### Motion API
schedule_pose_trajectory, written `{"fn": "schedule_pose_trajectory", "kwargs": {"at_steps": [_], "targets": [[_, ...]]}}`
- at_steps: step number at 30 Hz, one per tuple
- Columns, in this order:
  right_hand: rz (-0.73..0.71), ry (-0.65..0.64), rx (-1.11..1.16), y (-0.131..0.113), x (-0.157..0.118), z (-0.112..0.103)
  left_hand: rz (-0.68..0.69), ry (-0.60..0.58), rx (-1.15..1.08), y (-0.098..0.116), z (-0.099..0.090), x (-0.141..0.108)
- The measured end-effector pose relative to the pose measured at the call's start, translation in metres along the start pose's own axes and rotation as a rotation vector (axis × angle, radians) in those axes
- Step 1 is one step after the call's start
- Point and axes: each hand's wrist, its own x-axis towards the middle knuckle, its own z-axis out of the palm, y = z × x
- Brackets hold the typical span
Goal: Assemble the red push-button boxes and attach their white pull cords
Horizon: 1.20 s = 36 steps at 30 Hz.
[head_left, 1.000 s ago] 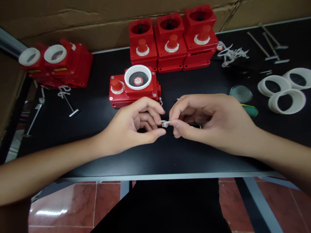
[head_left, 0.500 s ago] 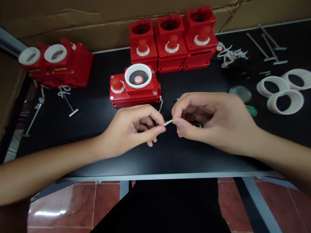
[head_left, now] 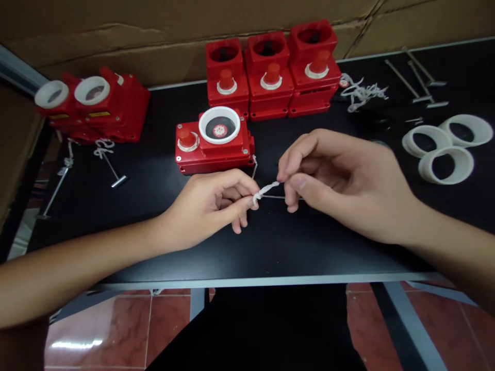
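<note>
A white string (head_left: 268,188) is pinched between the thumb and forefinger of my left hand (head_left: 216,203), with a small loop or knot at the fingertips. My right hand (head_left: 340,185) is just right of the string's free end, thumb and forefinger apart, the other fingers curled. A thin metal rod (head_left: 274,197) runs from my left fingertips to behind my right hand, which hides its far end. Just beyond my left hand lies a red call-point box (head_left: 212,149) with a white ring, a dark round face and a red button. A string hangs from its right side.
Three red boxes (head_left: 268,95) with open round holes stand at the back. Two ringed red boxes (head_left: 127,111) are at left, with small metal hammers (head_left: 119,180) on strings. At right lie white rings (head_left: 446,165), metal T-shaped hammers (head_left: 419,82) and a string bundle (head_left: 361,93).
My right thumb and forefinger have parted and drawn slightly up and away from the string. More of the string and its knot now shows at my left fingertips.
</note>
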Motion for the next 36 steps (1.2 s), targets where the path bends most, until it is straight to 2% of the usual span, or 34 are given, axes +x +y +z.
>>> {"fn": "schedule_pose_trajectory", "kwargs": {"at_steps": [2, 5, 8, 10, 13, 19, 22, 36], "targets": [[-0.07, -0.079, -0.059, 0.004, 0.0, 0.0, 0.01, 0.0, -0.001, 0.0, 0.0, 0.0], [-0.254, -0.175, -0.267, 0.011, 0.0, 0.002, 0.029, 0.005, 0.012, 0.0, -0.001, 0.001], [-0.411, -0.177, -0.439, 0.016, 0.001, 0.003, 0.039, -0.004, 0.049, 0.0, -0.001, 0.0], [-0.437, -0.158, -0.466, 0.016, 0.002, 0.002, 0.034, -0.004, 0.074, 0.0, -0.001, 0.0], [-0.382, -0.139, -0.426, 0.014, 0.002, 0.001, 0.03, 0.002, 0.101, 0.002, -0.002, -0.001], [-0.102, -0.099, -0.114, 0.009, 0.003, 0.004, 0.026, 0.013, 0.089, 0.0, -0.002, -0.001], [-0.008, -0.107, -0.003, 0.006, 0.003, 0.007, 0.03, 0.016, 0.087, -0.001, -0.001, -0.001], [0.129, -0.057, 0.11, 0.001, 0.003, 0.006, 0.024, 0.026, 0.069, -0.001, 0.0, -0.001]]}}
